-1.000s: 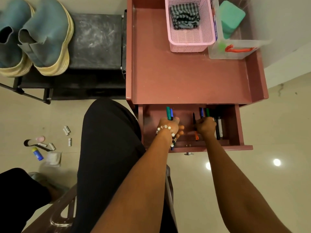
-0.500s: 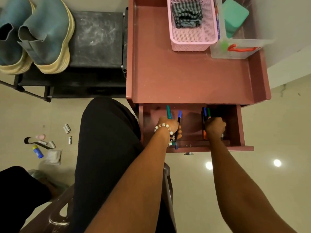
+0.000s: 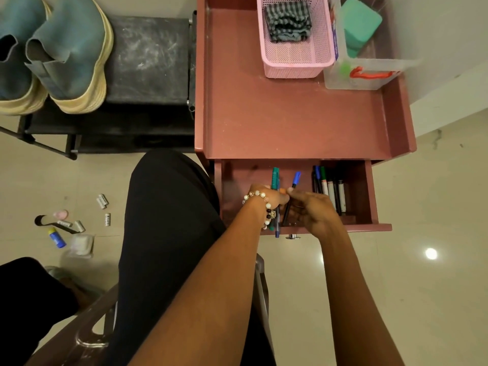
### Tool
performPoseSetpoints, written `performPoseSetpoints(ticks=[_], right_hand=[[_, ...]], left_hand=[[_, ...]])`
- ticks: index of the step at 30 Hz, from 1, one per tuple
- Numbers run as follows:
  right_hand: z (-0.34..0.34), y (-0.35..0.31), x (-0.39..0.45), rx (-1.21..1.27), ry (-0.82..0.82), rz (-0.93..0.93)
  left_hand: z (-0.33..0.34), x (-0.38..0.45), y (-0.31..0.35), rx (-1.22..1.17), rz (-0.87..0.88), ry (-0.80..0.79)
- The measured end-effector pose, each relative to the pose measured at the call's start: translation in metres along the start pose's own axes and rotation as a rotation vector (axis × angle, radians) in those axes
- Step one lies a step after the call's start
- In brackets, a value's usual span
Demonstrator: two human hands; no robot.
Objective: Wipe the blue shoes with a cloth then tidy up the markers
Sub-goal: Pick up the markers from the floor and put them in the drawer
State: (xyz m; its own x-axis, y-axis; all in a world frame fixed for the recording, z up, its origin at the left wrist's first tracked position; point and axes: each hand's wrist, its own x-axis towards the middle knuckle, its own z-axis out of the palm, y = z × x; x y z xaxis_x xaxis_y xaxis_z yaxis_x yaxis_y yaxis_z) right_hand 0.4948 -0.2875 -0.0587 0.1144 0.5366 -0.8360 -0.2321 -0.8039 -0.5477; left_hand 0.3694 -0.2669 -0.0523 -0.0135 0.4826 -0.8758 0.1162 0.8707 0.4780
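From the head camera, an open drawer (image 3: 361, 196) of a smooth reddish-brown table (image 3: 290, 122) is seen from above. A bundle of slim markers (image 3: 275, 178) is gripped in the left hand (image 3: 266, 198), which is ringed by a beaded bracelet (image 3: 260, 196). A blue-capped marker (image 3: 295, 178) is pinched by the right hand (image 3: 309, 210), just beside the left. More markers are laid side by side in the drawer's right compartment (image 3: 330, 188). A striped, ribbed cloth (image 3: 287, 21) is folded in a perforated pink basket (image 3: 298, 64). Two matte blue shoes (image 3: 66, 46) with thick cream soles are stood on a scuffed dark rack (image 3: 148, 59).
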Motion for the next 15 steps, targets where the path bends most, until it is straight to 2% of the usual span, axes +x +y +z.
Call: performPoseSetpoints(ticks=[2, 4, 6, 9, 12, 15], right_hand=[[-0.005, -0.007, 0.013, 0.064, 0.055, 0.009], [-0.013, -0.015, 0.032, 0.021, 0.182, -0.052], [-0.022, -0.018, 0.054, -0.129, 0.309, -0.136], [-0.033, -0.012, 0.087, -0.428, 0.372, -0.227], [-0.034, -0.004, 0.104, -0.865, 0.411, -0.242], [-0.027, 0.001, 0.1, -1.042, 0.472, -0.23]], left_hand=[[0.003, 0.003, -0.002, -0.106, -0.008, 0.042], [0.004, 0.006, -0.002, -0.152, 0.001, 0.106], [0.003, 0.007, -0.001, -0.17, 0.0, 0.135], [0.003, 0.008, 0.002, -0.168, -0.012, 0.079], [0.002, 0.015, 0.002, -0.179, -0.037, 0.086], [-0.001, 0.017, 0.001, -0.173, -0.071, 0.115]])
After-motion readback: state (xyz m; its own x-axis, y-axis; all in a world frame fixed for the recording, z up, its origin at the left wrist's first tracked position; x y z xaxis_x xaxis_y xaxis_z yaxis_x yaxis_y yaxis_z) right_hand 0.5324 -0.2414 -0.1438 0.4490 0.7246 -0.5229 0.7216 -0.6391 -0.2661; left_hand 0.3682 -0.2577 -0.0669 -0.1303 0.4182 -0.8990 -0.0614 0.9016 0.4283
